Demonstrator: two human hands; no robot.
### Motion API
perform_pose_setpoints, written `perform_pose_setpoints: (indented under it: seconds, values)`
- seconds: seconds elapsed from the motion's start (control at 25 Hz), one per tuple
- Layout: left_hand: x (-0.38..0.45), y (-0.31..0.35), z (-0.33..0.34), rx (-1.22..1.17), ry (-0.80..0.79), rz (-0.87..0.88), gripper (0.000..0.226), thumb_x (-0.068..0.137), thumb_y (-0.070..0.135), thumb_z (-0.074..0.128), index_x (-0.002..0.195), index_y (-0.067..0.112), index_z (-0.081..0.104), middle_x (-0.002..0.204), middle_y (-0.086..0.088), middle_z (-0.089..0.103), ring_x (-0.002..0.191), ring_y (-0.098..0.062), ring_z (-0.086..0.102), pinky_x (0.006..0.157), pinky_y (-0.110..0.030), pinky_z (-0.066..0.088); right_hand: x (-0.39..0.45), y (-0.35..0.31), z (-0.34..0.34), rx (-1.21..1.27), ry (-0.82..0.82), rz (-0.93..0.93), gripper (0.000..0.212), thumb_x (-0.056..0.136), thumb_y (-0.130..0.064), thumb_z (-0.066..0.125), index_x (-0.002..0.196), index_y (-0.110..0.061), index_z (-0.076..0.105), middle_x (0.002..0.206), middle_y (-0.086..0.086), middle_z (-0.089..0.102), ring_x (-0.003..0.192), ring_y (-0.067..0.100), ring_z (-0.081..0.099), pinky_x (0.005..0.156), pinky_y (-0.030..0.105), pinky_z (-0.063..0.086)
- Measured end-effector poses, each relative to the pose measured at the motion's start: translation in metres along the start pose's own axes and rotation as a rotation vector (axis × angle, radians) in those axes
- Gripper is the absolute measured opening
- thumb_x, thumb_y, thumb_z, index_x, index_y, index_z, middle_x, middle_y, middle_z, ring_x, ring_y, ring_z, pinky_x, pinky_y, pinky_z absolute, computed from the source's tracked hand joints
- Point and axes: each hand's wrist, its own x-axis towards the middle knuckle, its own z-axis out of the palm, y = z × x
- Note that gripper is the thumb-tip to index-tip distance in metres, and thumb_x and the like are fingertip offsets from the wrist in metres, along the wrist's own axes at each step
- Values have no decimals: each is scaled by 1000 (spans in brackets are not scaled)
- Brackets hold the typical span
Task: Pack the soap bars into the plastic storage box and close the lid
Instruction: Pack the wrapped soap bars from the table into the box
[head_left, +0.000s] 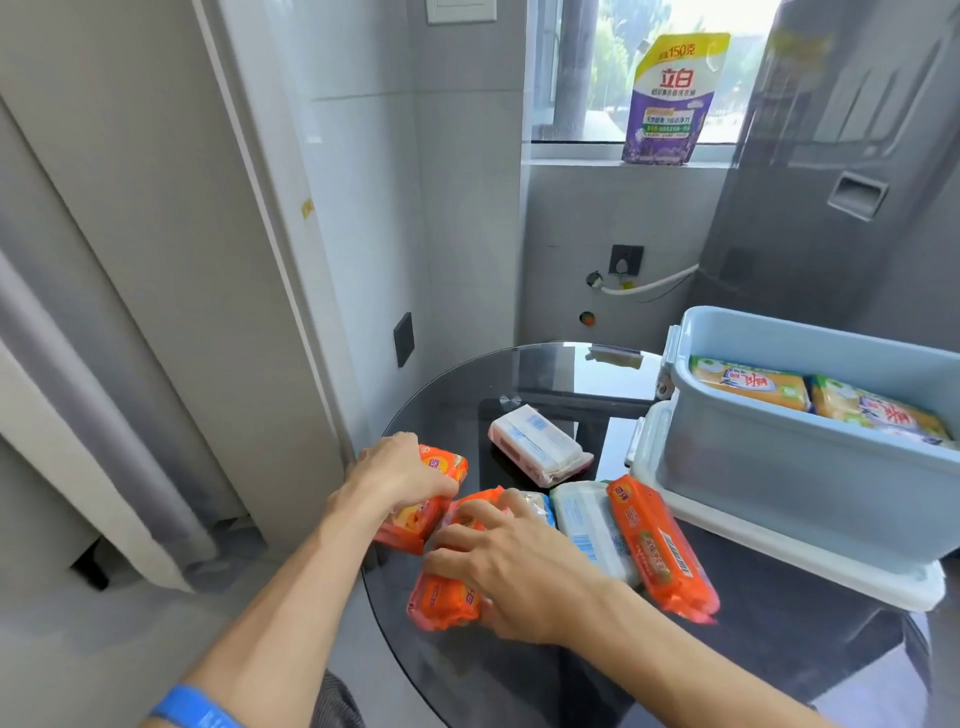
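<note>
A light blue plastic storage box (779, 467) stands open at the right on its white lid (779, 545), with yellow soap packs (753, 387) inside. Several wrapped soap bars lie on the round glass table (467, 384). My left hand (400, 473) grips an orange soap pack (431, 499) at the table's left edge. My right hand (514, 566) rests over another orange soap pack (444, 603), fingers curled around it. A third orange pack (660, 545) and a white pack (592, 525) lie beside the box. A white and pink pack (540, 444) lies further back.
A purple and yellow detergent pouch (670, 98) stands on the window sill. A grey appliance (841, 182) rises behind the box. A white wall panel and a curtain (78, 415) are at the left. A blue band (192, 712) is on my left wrist.
</note>
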Motion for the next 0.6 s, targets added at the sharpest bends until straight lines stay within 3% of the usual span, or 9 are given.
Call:
perform_pose_setpoints:
  seconds: [0.08,0.2,0.32,0.44,0.52,0.6]
  values:
    - [1,1,-3,-176,-12,-39,58,48,56,62,91,17,61,92,-4,66,86,-26,63,67,-31,49,0,7,0,242,133,97,41,83,-35,52,124,-31,57,123,-13,63,120,19,51,96,43,36]
    - [3,3,-9,-651,-26,-88,49,50,54,64,77,12,63,73,-6,66,65,-24,62,57,-28,44,-5,25,-16,923,428,372,32,84,-44,67,112,-28,65,99,-8,72,97,16,66,87,38,50]
    - [3,12,-15,-1163,-180,-127,38,69,44,65,90,11,65,77,-10,67,64,-28,64,60,-29,49,-15,46,-38,1575,654,681,42,81,-56,70,109,-25,66,100,-5,77,94,16,73,68,22,57]
    - [-7,24,-21,-1424,-372,-80,35,82,35,61,107,12,66,95,-15,71,73,-34,70,57,-31,55,-28,63,-48,2042,605,1043,46,84,-57,63,106,-16,68,87,5,80,76,21,77,58,37,62]
    - [-15,35,-22,-1418,-392,17,33,81,33,67,106,13,67,91,-13,71,71,-29,70,56,-29,54,-40,70,-52,2079,458,1175,43,83,-56,68,94,-14,69,72,7,76,59,23,74,51,38,60]
    - [-24,49,-24,-1381,-371,164,38,71,30,74,107,18,69,87,-7,72,71,-20,70,57,-27,52,-50,75,-56,2064,317,1158,34,77,-40,78,92,-11,69,71,10,73,54,23,70,50,33,58]
